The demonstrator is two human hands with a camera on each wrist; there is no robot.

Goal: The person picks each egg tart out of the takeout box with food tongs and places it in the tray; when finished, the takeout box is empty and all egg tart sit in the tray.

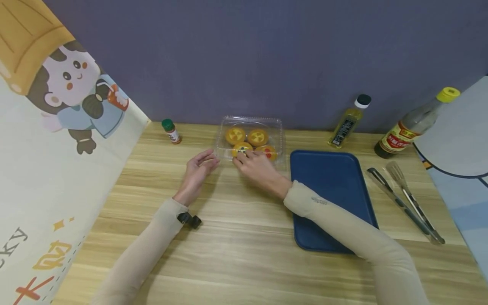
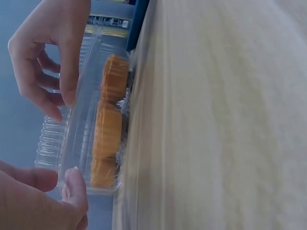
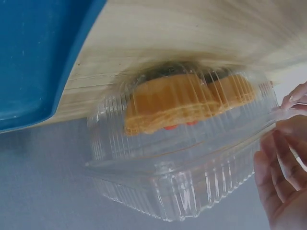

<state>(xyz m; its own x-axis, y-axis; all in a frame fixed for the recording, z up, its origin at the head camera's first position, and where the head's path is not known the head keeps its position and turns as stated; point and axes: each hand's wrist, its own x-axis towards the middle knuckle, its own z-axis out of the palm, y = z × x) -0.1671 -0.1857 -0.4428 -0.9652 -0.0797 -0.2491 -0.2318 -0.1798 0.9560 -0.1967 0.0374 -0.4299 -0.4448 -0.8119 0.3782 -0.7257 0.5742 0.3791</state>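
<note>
A clear plastic clamshell box with ribbed sides stands by the wall, holding several round orange pastries. Its lid lies over them. At the box's front left corner, my left hand pinches the rim between thumb and fingertip. My right hand reaches across the front side, with thumb and index finger at the rim; in the left wrist view this hand has the rim between those two fingertips, its other fingers curled loosely. One pastry shows a red mark on its top.
A blue tray lies right of the box, under my right forearm. Behind it stands an oil bottle; farther right are a dark-sauce bottle and metal tongs. A small green-capped jar stands at the back left.
</note>
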